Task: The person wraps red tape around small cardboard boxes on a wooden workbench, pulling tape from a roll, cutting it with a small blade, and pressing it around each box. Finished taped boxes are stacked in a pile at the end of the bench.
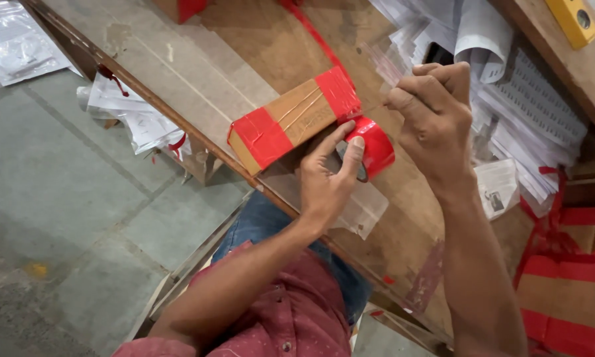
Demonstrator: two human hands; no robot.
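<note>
Box: a small brown cardboard box (295, 121) with red tape bands round both ends, lying on the bench just beyond the left fingertips, its long side angled up to the right.
Tape roll: a roll of red tape (374, 147) standing on edge at the box's right end, directly under the left thumb and forefinger.
Left hand: the left hand (325, 180) rests on the bench with fingers (352, 153) spread; the forefinger reaches toward the box end and the thumb presses the side of the roll (more a steadying touch than a closed grip).
Right hand: the right hand (433, 112) is raised just right of the roll, fingers curled shut in a pinch at its left side; what they pinch is too thin to make out for certain.
Bench: a worn wooden bench (211, 73) running diagonally, carrying the box, roll and both hands.
Plastic sleeve: a clear flat plastic bag (367, 210) lies on the bench under the left wrist, nearer the person than the fingers.
Paper stack: loose white printed sheets (529, 112) piled beyond and right of the right fingers.
More boxes: red-taped cardboard boxes (568, 291) low on the right, well apart from both hands.
Floor: grey tiles (66, 218) left of the bench, with clear bags (16, 43) far from the fingers.
Clothing: a red shirt (291, 317) and blue jeans (257, 225) show below the left forearm.
</note>
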